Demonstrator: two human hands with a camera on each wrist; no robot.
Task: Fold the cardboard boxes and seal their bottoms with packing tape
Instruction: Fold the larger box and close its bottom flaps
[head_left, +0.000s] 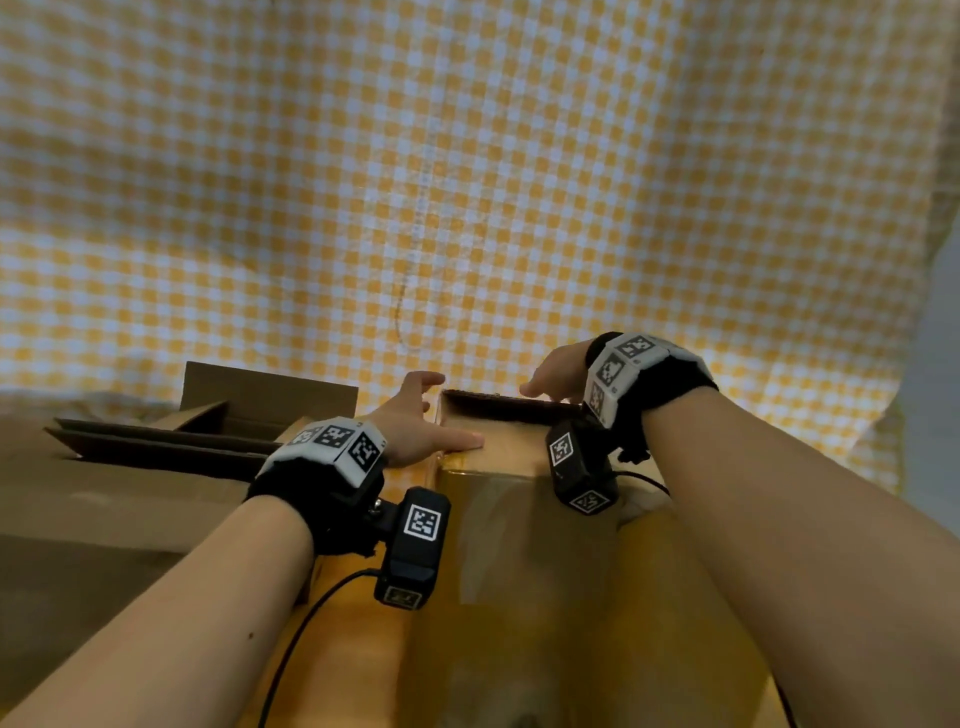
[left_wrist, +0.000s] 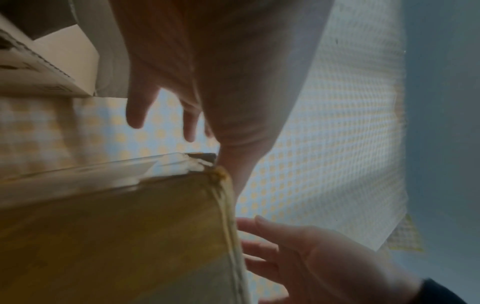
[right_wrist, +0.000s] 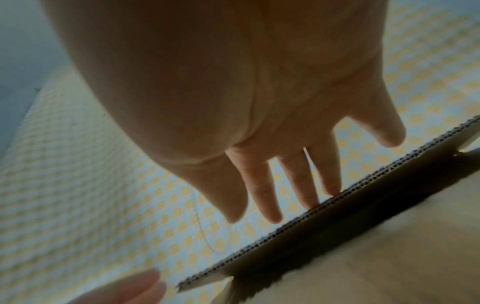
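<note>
A brown cardboard box (head_left: 519, 519) lies in front of me on the checked cloth, its far end between my hands. My left hand (head_left: 421, 421) is at the box's far left corner with fingers spread, the thumb resting on the top face. In the left wrist view the left hand (left_wrist: 182, 82) touches that corner of the box (left_wrist: 116, 236), where a glossy strip like clear tape (left_wrist: 91, 174) runs along the edge. My right hand (head_left: 556, 371) reaches over the far edge. Its straight fingers (right_wrist: 298, 181) touch the corrugated flap edge (right_wrist: 337, 205).
An open cardboard box (head_left: 260, 400) stands to the left, with flat cardboard (head_left: 104, 493) lying in front of it. The yellow-and-white checked cloth (head_left: 467, 208) stretches beyond the boxes. Cables hang from both wrist cameras.
</note>
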